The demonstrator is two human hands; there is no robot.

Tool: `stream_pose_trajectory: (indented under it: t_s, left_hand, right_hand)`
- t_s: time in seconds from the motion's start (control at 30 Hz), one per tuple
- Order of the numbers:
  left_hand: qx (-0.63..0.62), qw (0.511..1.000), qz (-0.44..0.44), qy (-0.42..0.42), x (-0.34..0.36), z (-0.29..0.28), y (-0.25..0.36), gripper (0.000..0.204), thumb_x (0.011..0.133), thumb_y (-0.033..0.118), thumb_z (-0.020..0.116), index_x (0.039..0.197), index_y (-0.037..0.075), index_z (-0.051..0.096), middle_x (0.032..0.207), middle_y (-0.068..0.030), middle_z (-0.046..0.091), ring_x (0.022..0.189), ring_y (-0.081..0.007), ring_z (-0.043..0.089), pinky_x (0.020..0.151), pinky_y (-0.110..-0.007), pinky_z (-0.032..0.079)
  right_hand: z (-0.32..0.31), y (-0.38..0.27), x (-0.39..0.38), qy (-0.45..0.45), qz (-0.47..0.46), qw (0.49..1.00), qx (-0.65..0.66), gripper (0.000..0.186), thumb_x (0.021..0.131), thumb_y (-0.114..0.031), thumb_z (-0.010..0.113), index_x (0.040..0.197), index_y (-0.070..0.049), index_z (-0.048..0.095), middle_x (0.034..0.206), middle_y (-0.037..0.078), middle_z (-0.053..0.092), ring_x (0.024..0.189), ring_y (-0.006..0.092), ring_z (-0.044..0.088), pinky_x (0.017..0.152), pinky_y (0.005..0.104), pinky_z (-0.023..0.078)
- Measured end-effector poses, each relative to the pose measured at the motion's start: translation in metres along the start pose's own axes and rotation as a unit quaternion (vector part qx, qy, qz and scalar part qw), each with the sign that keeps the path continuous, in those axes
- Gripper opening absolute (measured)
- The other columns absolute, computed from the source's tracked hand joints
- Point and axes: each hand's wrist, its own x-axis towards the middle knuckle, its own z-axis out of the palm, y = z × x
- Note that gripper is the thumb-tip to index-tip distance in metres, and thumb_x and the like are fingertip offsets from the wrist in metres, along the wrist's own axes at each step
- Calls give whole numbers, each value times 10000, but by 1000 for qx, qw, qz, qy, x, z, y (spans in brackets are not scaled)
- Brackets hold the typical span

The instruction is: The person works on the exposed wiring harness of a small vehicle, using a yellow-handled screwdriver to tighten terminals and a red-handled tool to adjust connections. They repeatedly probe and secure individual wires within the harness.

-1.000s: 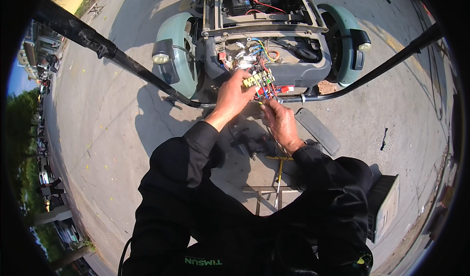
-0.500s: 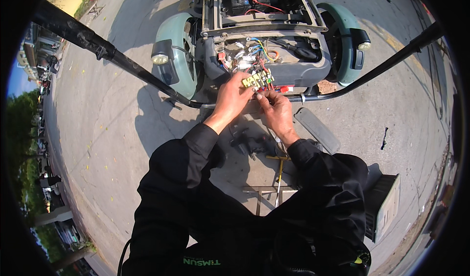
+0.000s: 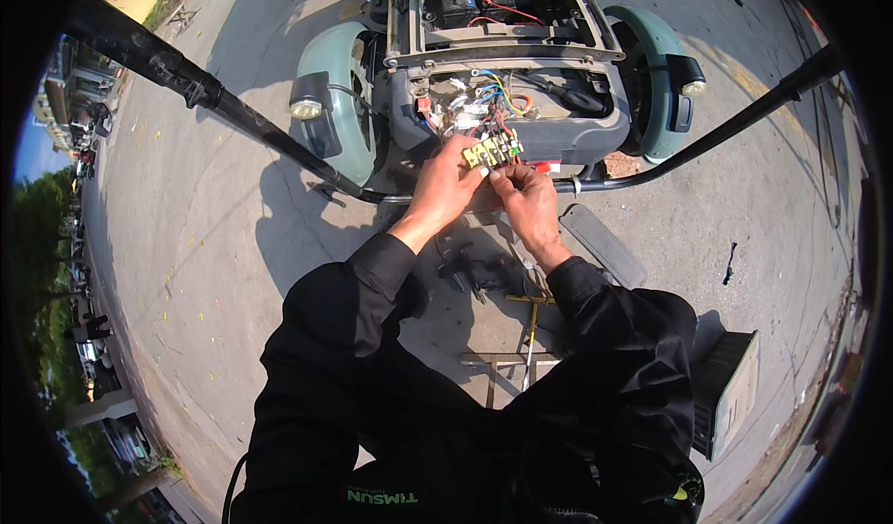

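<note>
My left hand is closed on the left end of a small yellow-and-black circuit board with wires plugged into it. Close below the board's right part is my right hand, its thumb and fingers pinched together. Whatever sits in that pinch is too small to make out. Behind the board, a bundle of loose wires with white and red connectors spills from the open grey body of a small vehicle. A red connector shows just right of my right fingers.
A black tube frame curves across in front of the vehicle. Green fenders with lamps flank it. On the ground lie a grey flat panel, a yellow T-handle tool and black parts. A dark box stands at right.
The board has shifted very slightly right. My right thumb and fingertips have moved a little under it; the left hand keeps its hold.
</note>
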Motion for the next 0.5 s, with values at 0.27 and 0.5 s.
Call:
stream_pose_trajectory:
  t_s: [0.27, 0.5]
  left_hand:
    - [-57, 998, 2, 33, 0, 0, 0, 361, 923, 42, 721, 1274, 16, 639, 1013, -187, 782, 937, -245, 784, 798, -353, 600]
    - [-31, 999, 0, 33, -1, -2, 3, 404, 910, 37, 719, 1308, 19, 651, 1014, -190, 790, 916, -211, 781, 796, -331, 602]
  right_hand:
    - [1, -3, -3, 15, -33, 997, -65, 221, 944, -252, 721, 985, -39, 766, 838, 132, 768, 765, 258, 752, 733, 370, 566]
    - [0, -8, -3, -13, -11, 999, -52, 214, 945, -221, 728, 1006, -19, 767, 816, 142, 763, 725, 237, 740, 710, 362, 558]
